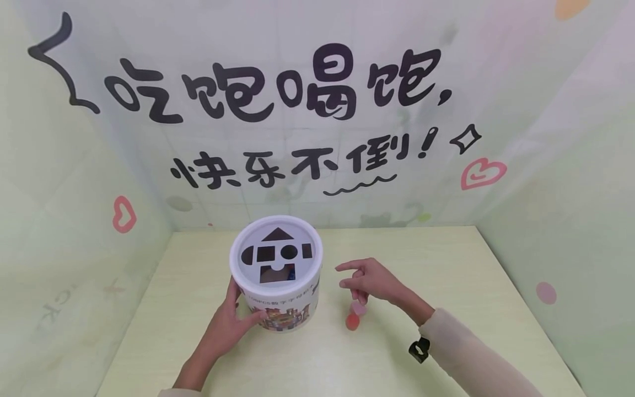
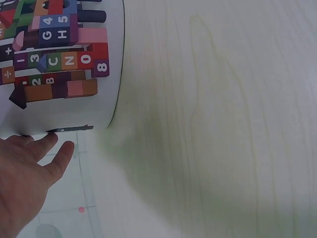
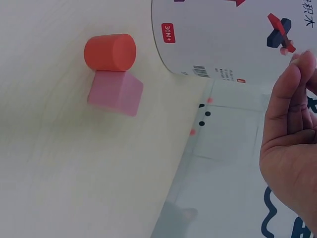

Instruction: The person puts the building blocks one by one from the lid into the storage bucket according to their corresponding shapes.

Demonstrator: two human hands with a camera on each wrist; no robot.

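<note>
A white round shape-sorter bucket (image 1: 310,300) stands upright on the table, its lid (image 1: 238,264) cut with a triangle, a circle and several other openings. My left hand (image 1: 223,325) holds the bucket's left side, thumb across the printed front, other fingers partly hidden. Something bluish shows through the bottom opening. To the bucket's right hovers my right hand (image 1: 377,281), forefinger extended, remaining fingers loosely bent, nothing visible in its grasp. Below it lie a red cylinder (image 3: 110,52) and a pink block (image 3: 116,93) touching each other, apart from the hand.
The pale wooden table (image 1: 436,259) meets a back wall (image 1: 278,33) with large black lettering. Side walls (image 1: 570,220) with coloured spots enclose it left and right. A black band (image 1: 419,350) is on the right wrist.
</note>
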